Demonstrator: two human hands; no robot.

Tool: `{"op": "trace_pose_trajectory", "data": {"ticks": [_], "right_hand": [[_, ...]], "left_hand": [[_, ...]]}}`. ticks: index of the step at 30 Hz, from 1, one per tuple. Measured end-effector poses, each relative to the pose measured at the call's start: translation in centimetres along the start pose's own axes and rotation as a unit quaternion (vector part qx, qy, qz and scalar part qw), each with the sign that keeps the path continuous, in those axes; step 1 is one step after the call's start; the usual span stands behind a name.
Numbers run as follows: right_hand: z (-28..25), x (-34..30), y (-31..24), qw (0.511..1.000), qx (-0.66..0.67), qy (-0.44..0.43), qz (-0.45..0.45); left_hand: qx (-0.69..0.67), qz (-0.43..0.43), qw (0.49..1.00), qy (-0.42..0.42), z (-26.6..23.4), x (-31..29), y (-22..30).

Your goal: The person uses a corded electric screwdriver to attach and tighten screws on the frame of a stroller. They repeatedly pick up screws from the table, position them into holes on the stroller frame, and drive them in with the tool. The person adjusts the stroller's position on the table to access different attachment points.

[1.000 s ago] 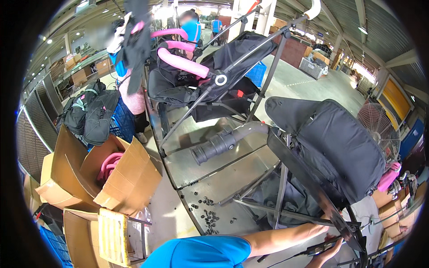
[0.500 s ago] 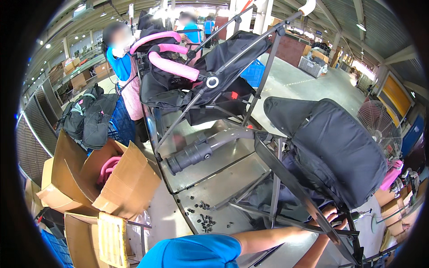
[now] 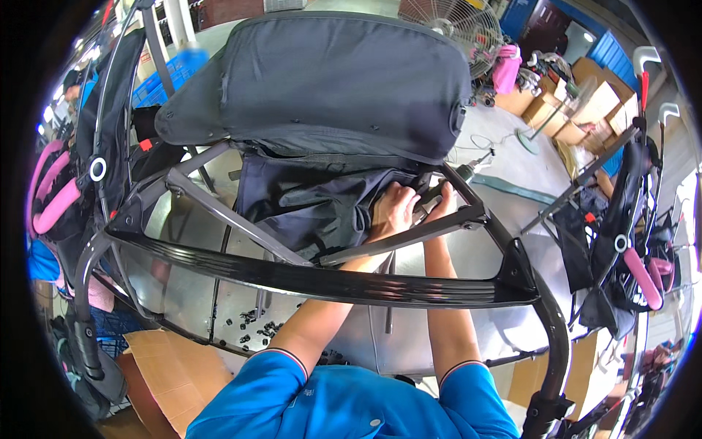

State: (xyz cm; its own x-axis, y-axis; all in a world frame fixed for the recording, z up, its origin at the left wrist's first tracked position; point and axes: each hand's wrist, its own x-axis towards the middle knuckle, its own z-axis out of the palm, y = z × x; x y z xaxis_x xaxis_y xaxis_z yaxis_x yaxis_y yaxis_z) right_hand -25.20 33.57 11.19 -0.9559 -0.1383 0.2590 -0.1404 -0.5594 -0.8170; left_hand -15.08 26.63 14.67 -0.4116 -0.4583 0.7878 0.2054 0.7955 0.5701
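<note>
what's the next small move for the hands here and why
I'd probably have the left hand steady the creased black fabric for the dark tool: that hand is at the fabric's edge, and the right hand is right by the tool, whose near end is hidden.

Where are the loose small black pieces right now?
In the head view, most of the small black pieces lie left of lower centre on the metal tabletop, just left of the person's left forearm; a few show right of it.
</note>
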Motion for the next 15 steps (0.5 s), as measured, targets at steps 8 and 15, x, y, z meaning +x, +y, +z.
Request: {"op": "trace_pose_trajectory", "data": {"ticks": [8, 15], "right_hand": [[-3.5, 0.0, 2.1, 0.971, 0.11, 0.018, 0.209], [-4.2, -6.8, -7.2, 0.987, 0.001, 0.075, 0.142]], "left_hand": [[-0.141, -0.115, 0.979, 0.094, 0.6, 0.7, -0.2], [-0.105, -0.148, 0.978, 0.098, 0.8, 1.1, -0.1]]}}
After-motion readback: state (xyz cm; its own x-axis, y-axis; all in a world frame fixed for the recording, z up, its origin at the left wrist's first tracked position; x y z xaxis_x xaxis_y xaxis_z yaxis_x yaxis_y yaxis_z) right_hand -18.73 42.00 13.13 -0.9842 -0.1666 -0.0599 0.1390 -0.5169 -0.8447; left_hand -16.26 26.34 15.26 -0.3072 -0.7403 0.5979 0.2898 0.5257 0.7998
